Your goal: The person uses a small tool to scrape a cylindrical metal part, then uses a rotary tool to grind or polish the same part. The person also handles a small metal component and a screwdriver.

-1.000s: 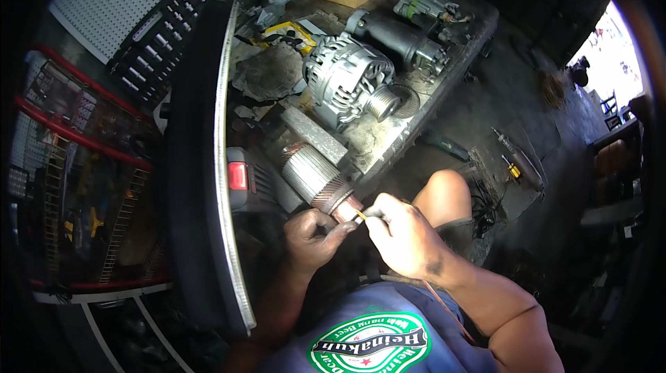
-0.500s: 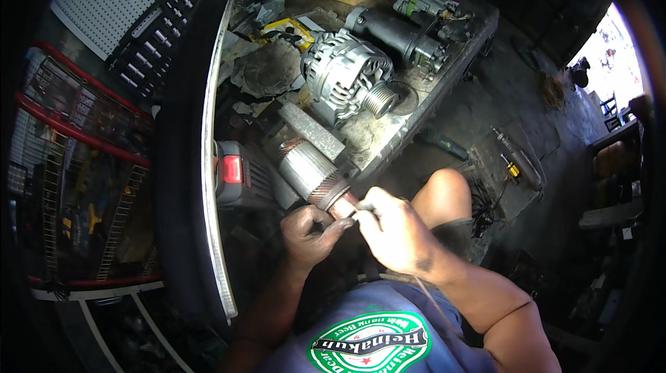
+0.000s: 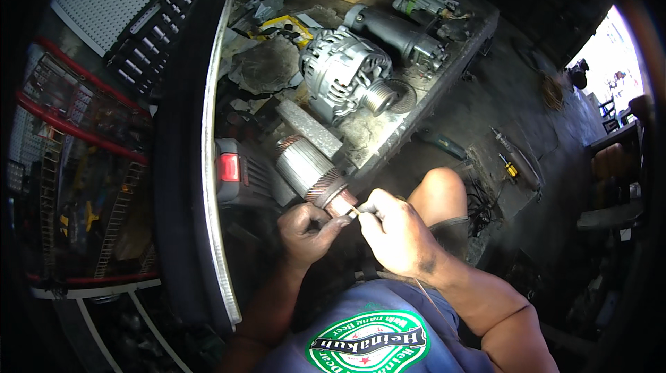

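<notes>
A motor armature (image 3: pixel 305 166) with a ribbed steel core, copper windings and a copper commutator lies tilted in front of me, its near end toward my body. My left hand (image 3: pixel 305 233) is closed around the commutator end, thumb pressed along the copper. Beside it, my right hand (image 3: pixel 392 229) pinches a thin pale cord (image 3: pixel 354 211) close against the commutator. A thin line, seemingly the same cord, trails below my right wrist across my shirt. Whether the cord wraps around the copper is hidden by my fingers.
Beyond the armature, a grey metal bar (image 3: pixel 309 128) lies at the edge of the workbench (image 3: pixel 444 88), which carries an alternator (image 3: pixel 343 71) and a dark cylindrical starter motor (image 3: pixel 388 33). A grey-and-red tool (image 3: pixel 239 172) sits left. A yellow-handled screwdriver (image 3: pixel 510 167) lies low on the right.
My right hand has shifted slightly right, and more of the pale cord shows between it and the commutator. My left hand keeps its hold at the armature's end.
</notes>
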The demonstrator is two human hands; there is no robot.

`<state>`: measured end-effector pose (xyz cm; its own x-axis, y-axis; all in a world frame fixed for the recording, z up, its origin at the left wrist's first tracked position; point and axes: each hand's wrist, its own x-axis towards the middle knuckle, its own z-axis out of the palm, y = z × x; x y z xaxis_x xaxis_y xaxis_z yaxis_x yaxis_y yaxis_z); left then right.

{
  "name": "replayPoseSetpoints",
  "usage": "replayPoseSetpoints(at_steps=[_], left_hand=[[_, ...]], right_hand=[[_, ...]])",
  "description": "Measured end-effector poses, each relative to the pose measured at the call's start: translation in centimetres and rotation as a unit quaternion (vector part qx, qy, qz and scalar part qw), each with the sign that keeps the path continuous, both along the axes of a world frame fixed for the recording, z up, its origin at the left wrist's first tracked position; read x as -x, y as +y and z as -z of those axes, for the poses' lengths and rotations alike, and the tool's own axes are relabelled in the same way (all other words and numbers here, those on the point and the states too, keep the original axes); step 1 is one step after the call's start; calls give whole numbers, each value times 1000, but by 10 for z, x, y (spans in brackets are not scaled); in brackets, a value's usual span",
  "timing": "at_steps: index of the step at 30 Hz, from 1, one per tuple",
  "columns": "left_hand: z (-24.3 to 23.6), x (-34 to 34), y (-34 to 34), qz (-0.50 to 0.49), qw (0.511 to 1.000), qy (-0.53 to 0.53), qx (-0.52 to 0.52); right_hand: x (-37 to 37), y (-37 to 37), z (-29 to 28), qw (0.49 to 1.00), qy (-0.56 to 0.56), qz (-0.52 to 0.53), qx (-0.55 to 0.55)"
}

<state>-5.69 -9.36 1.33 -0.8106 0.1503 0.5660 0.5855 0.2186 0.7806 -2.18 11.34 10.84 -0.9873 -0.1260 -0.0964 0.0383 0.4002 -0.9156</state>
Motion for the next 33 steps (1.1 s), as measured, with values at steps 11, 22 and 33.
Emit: replayPoseSetpoints(at_steps=[11, 22, 33], left_hand=[[-4, -2, 1, -3, 1000, 2, 2], [1, 0, -2, 7, 1000, 2, 1], [1, 3, 0, 9, 1000, 20, -10]], right_hand=[[12, 2, -3, 1000, -6, -11, -15], [7, 4, -1, 997, -61, -7, 36], [8, 4, -9, 997, -65, -23, 36]])
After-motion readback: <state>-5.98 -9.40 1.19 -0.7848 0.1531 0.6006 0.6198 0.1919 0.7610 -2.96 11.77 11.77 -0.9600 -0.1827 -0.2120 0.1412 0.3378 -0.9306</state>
